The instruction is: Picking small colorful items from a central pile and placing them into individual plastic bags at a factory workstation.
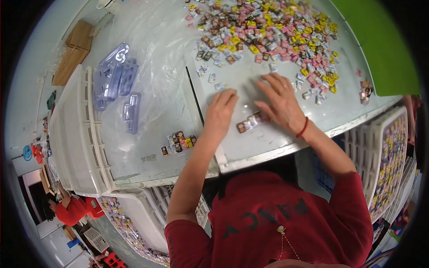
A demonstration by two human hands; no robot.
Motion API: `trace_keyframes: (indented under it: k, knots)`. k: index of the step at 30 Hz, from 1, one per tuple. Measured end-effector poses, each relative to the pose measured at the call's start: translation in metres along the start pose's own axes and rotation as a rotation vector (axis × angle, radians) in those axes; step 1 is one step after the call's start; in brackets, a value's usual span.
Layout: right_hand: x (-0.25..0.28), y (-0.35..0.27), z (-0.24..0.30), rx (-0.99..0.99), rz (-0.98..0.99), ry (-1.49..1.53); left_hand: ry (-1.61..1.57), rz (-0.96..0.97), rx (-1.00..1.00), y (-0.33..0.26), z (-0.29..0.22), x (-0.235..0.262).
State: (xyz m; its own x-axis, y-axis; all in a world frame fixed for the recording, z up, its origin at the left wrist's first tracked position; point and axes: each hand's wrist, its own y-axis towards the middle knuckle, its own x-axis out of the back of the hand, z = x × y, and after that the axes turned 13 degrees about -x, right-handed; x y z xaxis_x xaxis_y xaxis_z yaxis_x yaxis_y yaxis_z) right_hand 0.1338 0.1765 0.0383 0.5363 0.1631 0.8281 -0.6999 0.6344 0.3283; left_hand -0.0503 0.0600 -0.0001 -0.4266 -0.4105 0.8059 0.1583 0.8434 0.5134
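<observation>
My left hand (220, 112) rests palm down on the grey table (268, 143), fingers together, beside a short row of small wrapped sweets (252, 121). My right hand (282, 103), with a red band at the wrist, lies flat with fingers spread, its thumb side touching that row. Neither hand holds anything. A big heap of small colourful sweets (272, 31) spreads across the table beyond the hands. A filled group of sweets (178, 143) lies to the left on clear plastic film.
Clear blue-tinted plastic blister trays (117, 80) lie at the left. A white crate (76, 134) stands at the table's left edge. Crates full of packed sweets (391, 161) are at the right and lower left (129, 228). A green surface (380, 44) sits far right.
</observation>
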Motion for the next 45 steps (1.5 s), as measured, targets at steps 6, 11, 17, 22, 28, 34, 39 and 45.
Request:
trace_keyframes:
  k: [6, 11, 17, 22, 28, 34, 39, 45]
  knots:
    - [-0.050, 0.092, 0.011, 0.098, 0.002, 0.008, -0.050, 0.016, 0.274, 0.011, 0.003, -0.003]
    - [-0.115, 0.154, 0.029, 0.139, -0.097, -0.258, -0.110, -0.142, 0.271, 0.011, 0.004, -0.014]
    - [-0.140, 0.154, 0.025, 0.167, -0.168, -0.261, -0.114, -0.138, 0.210, -0.004, -0.004, -0.006]
    - [-0.121, 0.160, 0.054, 0.075, 0.089, -0.405, 0.056, -0.189, 0.205, -0.010, 0.000, -0.009]
    - [-0.083, 0.123, 0.018, 0.241, -0.189, 0.048, 0.069, -0.104, 0.349, -0.017, -0.009, 0.001]
    - [0.012, 0.012, -0.060, 0.123, 0.138, 0.078, -0.004, -0.194, 0.355, -0.026, -0.033, 0.008]
    - [0.026, -0.027, -0.064, 0.082, 0.151, 0.119, -0.008, -0.088, 0.295, -0.009, -0.041, 0.001]
    - [0.023, -0.034, -0.059, 0.037, 0.133, 0.175, -0.107, 0.025, -0.050, -0.002, -0.066, -0.010]
